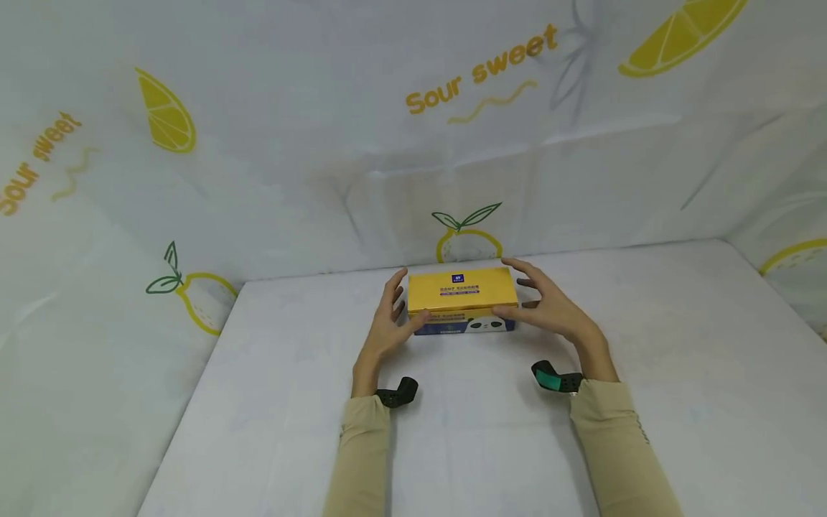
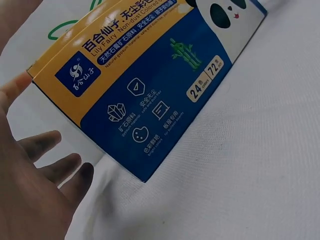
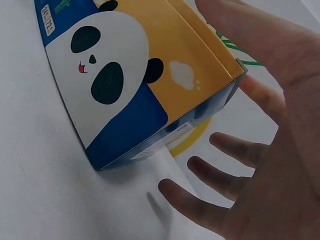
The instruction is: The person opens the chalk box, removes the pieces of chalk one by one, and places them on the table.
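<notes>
A yellow and blue chalk box (image 1: 461, 289) with a panda face on its front sits near the back of the white table, its yellow lid down on top. My left hand (image 1: 388, 327) is at the box's left end, fingers spread. In the left wrist view its index fingertip (image 2: 22, 82) meets the lid's corner, while the other fingers stand apart from the box. My right hand (image 1: 557, 309) spans the right end, thumb near the front top edge. The right wrist view shows its lower fingers (image 3: 225, 180) clear of the box; whether the index fingertip touches is hard to tell.
White cloth covers the table (image 1: 291, 431). Behind it hangs a white sheet (image 1: 291, 179) printed with lemons and lettering. Dark camera mounts (image 1: 398, 393) are worn on both wrists.
</notes>
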{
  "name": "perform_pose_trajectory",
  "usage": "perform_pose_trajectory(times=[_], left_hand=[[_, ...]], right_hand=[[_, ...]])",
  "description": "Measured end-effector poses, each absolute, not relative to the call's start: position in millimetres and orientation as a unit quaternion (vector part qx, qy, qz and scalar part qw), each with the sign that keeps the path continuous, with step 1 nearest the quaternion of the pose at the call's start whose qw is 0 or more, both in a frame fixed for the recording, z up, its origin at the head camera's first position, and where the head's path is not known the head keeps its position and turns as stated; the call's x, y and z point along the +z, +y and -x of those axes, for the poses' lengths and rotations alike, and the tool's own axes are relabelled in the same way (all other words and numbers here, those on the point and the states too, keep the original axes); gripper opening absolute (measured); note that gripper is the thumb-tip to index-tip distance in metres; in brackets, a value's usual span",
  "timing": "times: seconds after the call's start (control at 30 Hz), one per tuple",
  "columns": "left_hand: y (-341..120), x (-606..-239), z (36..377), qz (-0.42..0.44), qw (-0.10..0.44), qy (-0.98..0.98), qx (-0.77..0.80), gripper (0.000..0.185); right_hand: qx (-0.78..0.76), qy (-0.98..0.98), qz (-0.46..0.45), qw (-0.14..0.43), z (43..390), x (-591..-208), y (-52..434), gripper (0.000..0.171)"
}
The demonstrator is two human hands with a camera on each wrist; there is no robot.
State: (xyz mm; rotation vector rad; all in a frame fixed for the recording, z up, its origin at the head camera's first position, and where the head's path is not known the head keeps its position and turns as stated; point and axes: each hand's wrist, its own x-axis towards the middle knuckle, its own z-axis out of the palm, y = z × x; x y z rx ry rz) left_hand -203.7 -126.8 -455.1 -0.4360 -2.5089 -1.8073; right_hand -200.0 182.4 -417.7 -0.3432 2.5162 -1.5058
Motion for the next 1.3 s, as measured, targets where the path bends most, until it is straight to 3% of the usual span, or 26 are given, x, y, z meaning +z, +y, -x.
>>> perform_pose_trajectory(times=[0.33, 1.0, 1.3], left_hand=[[-126.2, -466.6, 212.6, 0.171, 0.007, -0.772, -0.612, 0.081], [-128.1, -471.2, 213.9, 0.161, 0.008, -0.784, -0.600, 0.073], [-124.3, -444.6, 198.9, 0.158, -0.009, -0.777, -0.609, 0.075]], right_hand=[[-0.545, 0.823, 0.133, 0.093, 210.2, -434.1, 182.0, 0.090], [-0.524, 0.836, 0.147, 0.072, 221.1, -438.5, 185.9, 0.086], [-0.494, 0.855, 0.145, 0.069, 221.1, -434.8, 184.7, 0.089]])
